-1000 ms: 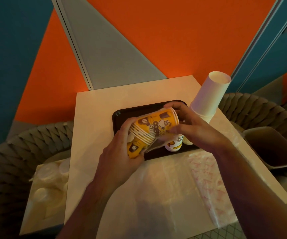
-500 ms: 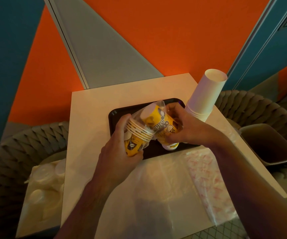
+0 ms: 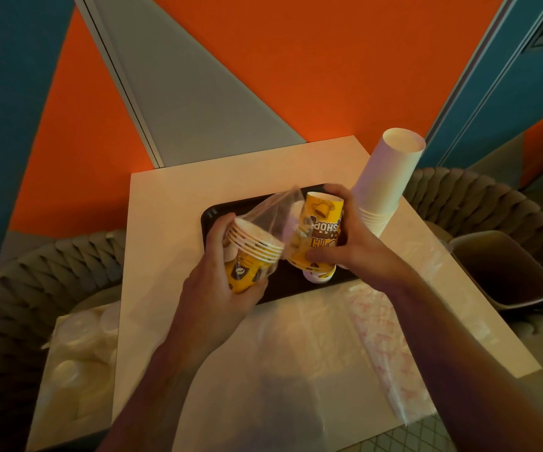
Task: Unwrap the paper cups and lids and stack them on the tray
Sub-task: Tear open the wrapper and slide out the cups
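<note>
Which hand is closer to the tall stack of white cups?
The right hand. It grips yellow cups right beside the white cup stack, while the left hand holds another yellow stack farther off, over the black tray's opposite end.

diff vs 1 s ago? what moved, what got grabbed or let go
The one stack of yellow cups has split. The right hand drew the upside-down yellow cups up and to the right, away from the nested rims held in the left hand. The clear wrap now stretches between the two. Both grips stayed on; nothing was let go. The tray, the white cup stack and the plastic sheets stayed put.
</note>
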`<action>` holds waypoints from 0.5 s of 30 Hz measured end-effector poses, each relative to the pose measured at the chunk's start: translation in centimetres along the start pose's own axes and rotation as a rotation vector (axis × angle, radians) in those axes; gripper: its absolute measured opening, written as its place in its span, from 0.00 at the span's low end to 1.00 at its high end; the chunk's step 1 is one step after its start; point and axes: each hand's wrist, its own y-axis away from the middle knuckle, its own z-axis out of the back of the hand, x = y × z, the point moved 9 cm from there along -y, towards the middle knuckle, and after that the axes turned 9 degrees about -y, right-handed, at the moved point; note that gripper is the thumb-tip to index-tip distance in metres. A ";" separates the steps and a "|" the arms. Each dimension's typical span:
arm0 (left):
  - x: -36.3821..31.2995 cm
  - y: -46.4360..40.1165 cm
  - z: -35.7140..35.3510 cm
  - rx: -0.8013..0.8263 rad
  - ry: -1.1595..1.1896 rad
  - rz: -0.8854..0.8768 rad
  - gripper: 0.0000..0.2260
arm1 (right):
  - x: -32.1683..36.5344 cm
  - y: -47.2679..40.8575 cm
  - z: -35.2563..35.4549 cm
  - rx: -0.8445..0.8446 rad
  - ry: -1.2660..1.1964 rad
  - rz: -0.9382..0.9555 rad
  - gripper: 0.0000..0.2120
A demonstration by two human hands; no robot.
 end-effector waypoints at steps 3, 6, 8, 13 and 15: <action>0.5 0.1 0.0 0.003 -0.012 0.016 0.43 | 0.5 0.2 1.0 -0.056 -0.065 0.064 0.46; 1.1 0.3 0.0 0.008 -0.026 0.029 0.43 | 0.8 0.4 2.6 -0.177 -0.055 0.102 0.32; 1.3 0.4 -0.1 0.007 -0.029 0.034 0.43 | 0.9 0.6 3.8 -0.280 0.012 0.114 0.28; 1.5 0.5 -0.1 0.001 -0.023 0.039 0.43 | 0.4 0.5 5.2 -0.392 0.335 0.145 0.35; 1.5 0.6 0.0 -0.002 -0.025 0.037 0.43 | 0.2 0.3 5.1 -0.392 0.467 0.183 0.36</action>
